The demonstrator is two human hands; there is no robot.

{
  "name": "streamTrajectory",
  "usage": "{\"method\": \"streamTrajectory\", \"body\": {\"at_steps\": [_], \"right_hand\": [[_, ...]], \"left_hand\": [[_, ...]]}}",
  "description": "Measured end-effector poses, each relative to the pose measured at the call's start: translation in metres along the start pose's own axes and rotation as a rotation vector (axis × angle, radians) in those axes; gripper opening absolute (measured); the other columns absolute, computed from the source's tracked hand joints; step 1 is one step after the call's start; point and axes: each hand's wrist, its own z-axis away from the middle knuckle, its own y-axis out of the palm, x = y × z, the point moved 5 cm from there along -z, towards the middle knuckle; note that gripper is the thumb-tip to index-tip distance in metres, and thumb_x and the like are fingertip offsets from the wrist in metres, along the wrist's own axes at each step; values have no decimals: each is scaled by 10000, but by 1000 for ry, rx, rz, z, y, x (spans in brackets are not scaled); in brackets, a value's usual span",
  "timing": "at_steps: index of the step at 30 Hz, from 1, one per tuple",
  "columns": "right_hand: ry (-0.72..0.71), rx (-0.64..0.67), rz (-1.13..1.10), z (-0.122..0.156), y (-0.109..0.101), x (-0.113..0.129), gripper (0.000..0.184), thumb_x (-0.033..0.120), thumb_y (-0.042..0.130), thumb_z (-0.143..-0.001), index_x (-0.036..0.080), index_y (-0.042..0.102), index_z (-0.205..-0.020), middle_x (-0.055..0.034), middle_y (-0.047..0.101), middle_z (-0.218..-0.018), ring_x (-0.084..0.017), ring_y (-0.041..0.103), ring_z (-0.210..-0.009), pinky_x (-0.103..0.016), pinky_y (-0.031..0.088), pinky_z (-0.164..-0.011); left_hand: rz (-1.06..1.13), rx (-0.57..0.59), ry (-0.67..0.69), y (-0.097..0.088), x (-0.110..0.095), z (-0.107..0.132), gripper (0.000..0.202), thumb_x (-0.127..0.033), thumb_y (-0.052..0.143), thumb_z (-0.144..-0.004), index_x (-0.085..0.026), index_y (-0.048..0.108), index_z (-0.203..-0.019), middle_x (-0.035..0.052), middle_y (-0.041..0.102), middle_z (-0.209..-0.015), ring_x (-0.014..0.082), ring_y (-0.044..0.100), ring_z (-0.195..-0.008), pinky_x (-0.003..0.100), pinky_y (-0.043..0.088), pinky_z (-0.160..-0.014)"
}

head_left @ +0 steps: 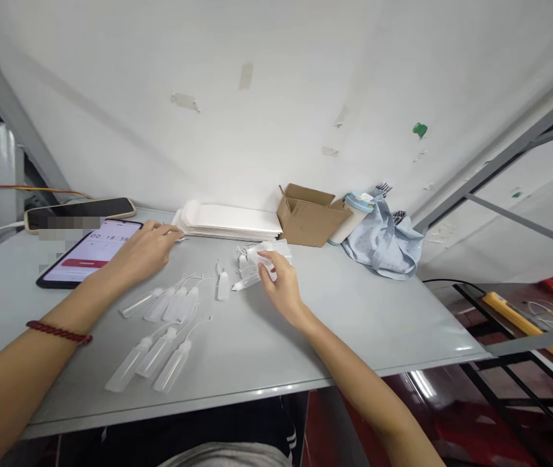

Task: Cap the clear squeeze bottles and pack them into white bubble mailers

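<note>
My left hand (152, 250) rests palm down between the lit phone (84, 259) and a stack of flat white pieces (237, 220). Its fingers stretch toward the stack's left end, with a small white bit by the fingertips. My right hand (283, 285) reaches over a pile of translucent plastic squeeze bottles (261, 250), thumb and forefinger apart at the bottles. One small bottle (223, 287) with a bent thin tube stands apart, left of the pile. Several more bottles (174, 303) lie in a row at left, and three longer-looking ones (174, 366) lie nearer the front edge.
Behind the pile stand an open cardboard box (308, 217), a cup with a blue lid (351, 217) and a crumpled light-blue cloth (388, 243). Another phone (82, 213) with a white cable lies back left. A wall bounds the grey table (354, 324) at the rear.
</note>
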Motion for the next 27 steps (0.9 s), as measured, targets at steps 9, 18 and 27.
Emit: {"method": "streamTrajectory", "body": {"at_steps": [9, 18, 27], "right_hand": [[-247, 30, 91, 11, 4, 29, 222, 179, 492, -902, 212, 621, -1079, -151, 587, -1230, -262, 524, -1164, -482, 444, -983], [64, 793, -629, 55, 34, 72, 292, 316, 624, -874, 218, 643, -1149, -4, 629, -821, -120, 550, -701, -234, 443, -650], [-289, 962, -369, 76, 51, 85, 470, 353, 577, -930, 148, 549, -1352, 3, 598, -759, -116, 553, -652, -202, 441, -671]], "left_hand": [[-41, 18, -1, 5, -8, -2, 335, -150, 378, -938, -132, 684, -1075, 168, 693, -1078, 316, 486, -1022, 403, 383, -772], [-32, 15, -23, 6, -16, -4, 284, -272, 435, -925, -160, 694, -897, 169, 713, -938, 343, 564, -982, 416, 390, -780], [-62, 45, -51, 0, -23, -5, 274, -238, 389, -880, -141, 643, -844, 182, 700, -833, 362, 620, -911, 421, 422, -741]]}}
